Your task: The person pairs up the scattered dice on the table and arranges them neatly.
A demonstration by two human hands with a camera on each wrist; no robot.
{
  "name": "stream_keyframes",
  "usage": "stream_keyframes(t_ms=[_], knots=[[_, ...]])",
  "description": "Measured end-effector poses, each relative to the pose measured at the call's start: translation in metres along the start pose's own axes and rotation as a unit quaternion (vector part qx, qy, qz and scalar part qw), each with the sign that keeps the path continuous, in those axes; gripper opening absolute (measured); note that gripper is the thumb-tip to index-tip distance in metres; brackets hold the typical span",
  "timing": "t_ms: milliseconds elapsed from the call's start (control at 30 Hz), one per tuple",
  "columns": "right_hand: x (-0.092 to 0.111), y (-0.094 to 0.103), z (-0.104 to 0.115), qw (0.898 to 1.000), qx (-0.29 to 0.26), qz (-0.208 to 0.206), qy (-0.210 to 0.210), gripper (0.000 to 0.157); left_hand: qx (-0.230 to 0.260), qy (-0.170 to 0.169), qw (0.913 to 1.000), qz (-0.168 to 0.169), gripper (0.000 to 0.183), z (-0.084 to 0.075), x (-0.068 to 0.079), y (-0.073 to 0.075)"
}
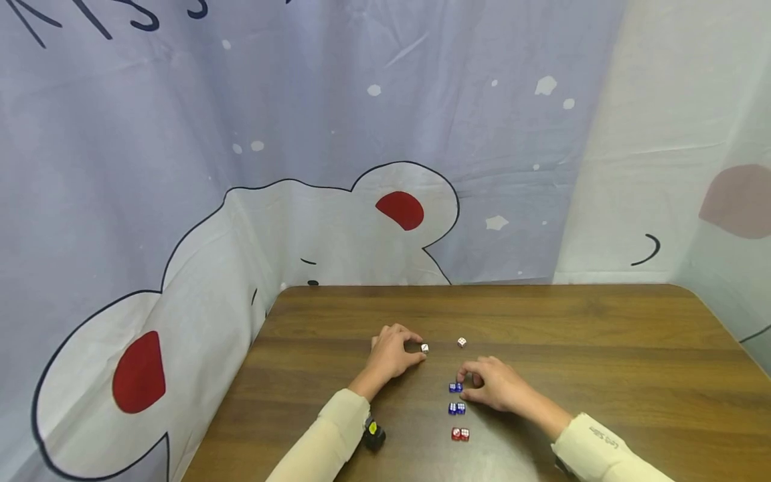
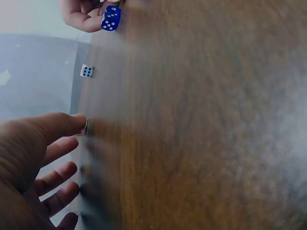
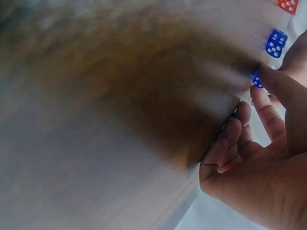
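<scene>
My left hand [image 1: 393, 353] pinches a white die [image 1: 424, 348] between thumb and index finger, low at the tabletop. In the left wrist view the thumb covers most of that die, and the other fingers spread loosely. A second white die [image 1: 462, 342] lies to its right. My right hand [image 1: 492, 384] holds the right one of two side-by-side blue dice [image 1: 456, 387] between thumb and index finger. Only a corner of a blue die [image 3: 258, 79] shows between those fingertips in the right wrist view. The remaining right fingers curl in near the table.
Nearer the body, another pair of blue dice [image 1: 456, 408] and a pair of red dice [image 1: 460, 434] line up below the first pair on the wooden table [image 1: 590, 341]. A black device [image 1: 374, 436] is strapped at the left wrist. A printed curtain [image 1: 337, 134] hangs behind the table.
</scene>
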State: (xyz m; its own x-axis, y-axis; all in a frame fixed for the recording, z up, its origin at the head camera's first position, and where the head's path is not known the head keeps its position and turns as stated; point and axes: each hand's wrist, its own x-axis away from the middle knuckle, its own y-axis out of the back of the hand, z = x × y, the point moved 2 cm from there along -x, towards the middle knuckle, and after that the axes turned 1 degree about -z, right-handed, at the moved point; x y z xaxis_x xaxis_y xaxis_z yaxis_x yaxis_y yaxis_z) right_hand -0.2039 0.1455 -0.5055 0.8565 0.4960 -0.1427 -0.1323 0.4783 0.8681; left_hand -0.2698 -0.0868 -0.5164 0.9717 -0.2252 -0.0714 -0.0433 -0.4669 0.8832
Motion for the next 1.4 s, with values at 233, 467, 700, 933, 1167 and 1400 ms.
stream_keyframes(t_ms=[233, 467, 700, 933, 1167, 1400], knots=[[0.001, -0.001, -0.001, 1.000, -0.003, 0.000, 0.004, 0.025, -0.010, -0.001, 0.9999, -0.005, 0.025, 0.001, 0.000, -0.003], [0.001, -0.002, -0.002, 1.000, -0.005, 0.005, 0.005, 0.025, -0.012, -0.003, 0.9999, -0.011, 0.018, -0.001, 0.000, -0.005], [0.000, -0.002, -0.004, 1.000, -0.023, 0.010, 0.012, 0.025, -0.014, -0.012, 0.9997, -0.019, 0.017, -0.004, 0.003, -0.005], [-0.001, -0.002, -0.008, 0.999, -0.029, 0.002, 0.038, 0.024, -0.012, -0.018, 0.9996, -0.021, 0.016, -0.005, 0.004, -0.008], [-0.002, 0.002, -0.007, 0.999, -0.047, 0.019, 0.019, 0.022, -0.019, -0.026, 0.9992, -0.022, 0.016, -0.006, 0.003, -0.013], [-0.006, 0.007, -0.008, 0.998, -0.063, 0.021, 0.004, 0.020, -0.018, -0.037, 0.9989, -0.023, 0.016, -0.013, 0.004, -0.015]])
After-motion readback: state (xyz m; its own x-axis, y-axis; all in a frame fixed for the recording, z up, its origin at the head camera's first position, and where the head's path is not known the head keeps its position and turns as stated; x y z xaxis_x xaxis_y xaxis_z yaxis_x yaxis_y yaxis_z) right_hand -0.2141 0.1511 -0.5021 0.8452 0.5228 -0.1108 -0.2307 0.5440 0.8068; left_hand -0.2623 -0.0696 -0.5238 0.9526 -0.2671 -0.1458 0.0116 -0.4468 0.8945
